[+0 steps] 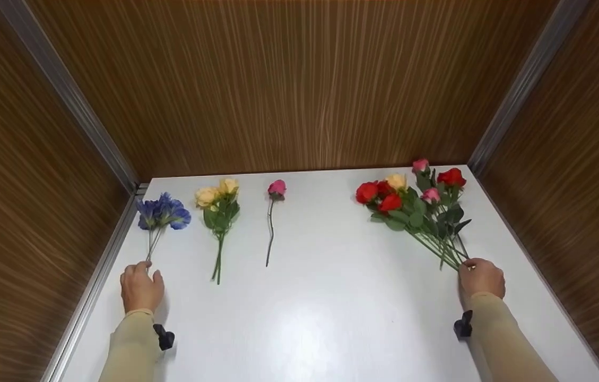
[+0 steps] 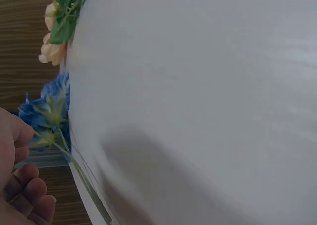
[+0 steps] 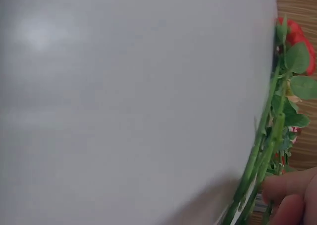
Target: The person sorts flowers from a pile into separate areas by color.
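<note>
White tabletop (image 1: 331, 307) is spreading ahead of me. I'm gripping the mixed bouquet (image 1: 421, 212) by its stems with my right hand (image 1: 482, 277), while my left hand (image 1: 141, 286) is pinching the blue flowers' (image 1: 163, 212) stem ends, sorting by colour, I judge.

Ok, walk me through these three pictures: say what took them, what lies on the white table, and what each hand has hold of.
No machine here: a person works with bare hands, wearing three cameras. The big picture comes from the head, the two close ones from the wrists. On the white table lie blue flowers, yellow roses, one pink rose and a mixed bunch of red, pink and yellow. The left hand is at the blue flowers' stem ends; its grip is unclear. The right hand touches the bunch's stems; its grip is also unclear.
</note>
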Tool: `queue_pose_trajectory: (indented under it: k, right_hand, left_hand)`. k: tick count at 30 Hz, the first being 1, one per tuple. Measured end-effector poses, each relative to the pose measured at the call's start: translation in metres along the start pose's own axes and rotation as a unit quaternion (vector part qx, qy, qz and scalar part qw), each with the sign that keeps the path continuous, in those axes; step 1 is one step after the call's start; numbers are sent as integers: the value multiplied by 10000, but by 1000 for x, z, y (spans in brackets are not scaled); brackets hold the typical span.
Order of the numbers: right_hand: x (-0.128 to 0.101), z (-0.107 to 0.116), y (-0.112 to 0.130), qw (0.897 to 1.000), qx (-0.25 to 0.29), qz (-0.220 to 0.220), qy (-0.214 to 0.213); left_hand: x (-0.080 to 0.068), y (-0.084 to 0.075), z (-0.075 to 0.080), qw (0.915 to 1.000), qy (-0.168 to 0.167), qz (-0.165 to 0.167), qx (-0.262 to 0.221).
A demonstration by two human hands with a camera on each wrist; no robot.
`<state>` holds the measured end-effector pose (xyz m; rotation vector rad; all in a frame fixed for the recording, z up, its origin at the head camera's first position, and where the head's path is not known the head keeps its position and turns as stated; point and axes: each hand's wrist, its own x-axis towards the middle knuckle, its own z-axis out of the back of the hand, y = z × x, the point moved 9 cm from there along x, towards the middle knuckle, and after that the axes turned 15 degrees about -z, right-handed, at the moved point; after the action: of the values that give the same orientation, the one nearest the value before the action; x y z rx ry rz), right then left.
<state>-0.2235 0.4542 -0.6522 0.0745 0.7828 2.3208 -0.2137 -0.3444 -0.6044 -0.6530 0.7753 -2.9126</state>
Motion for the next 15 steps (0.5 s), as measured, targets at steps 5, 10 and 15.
queue_pose_trajectory:
  k: [5, 10, 15]
  right_hand:
    - [1, 6, -9, 9988, 396, -229, 172]
    - [1, 16, -11, 9974, 656, -295, 55]
    - [-2, 25, -11, 9944, 972, -395, -138]
  left_hand:
    - [3, -18, -5, 9994, -118, -294, -162]
    - [7, -39, -12, 9965, -362, -717, -236]
    - [7, -64, -21, 9932, -460, -1001, -389]
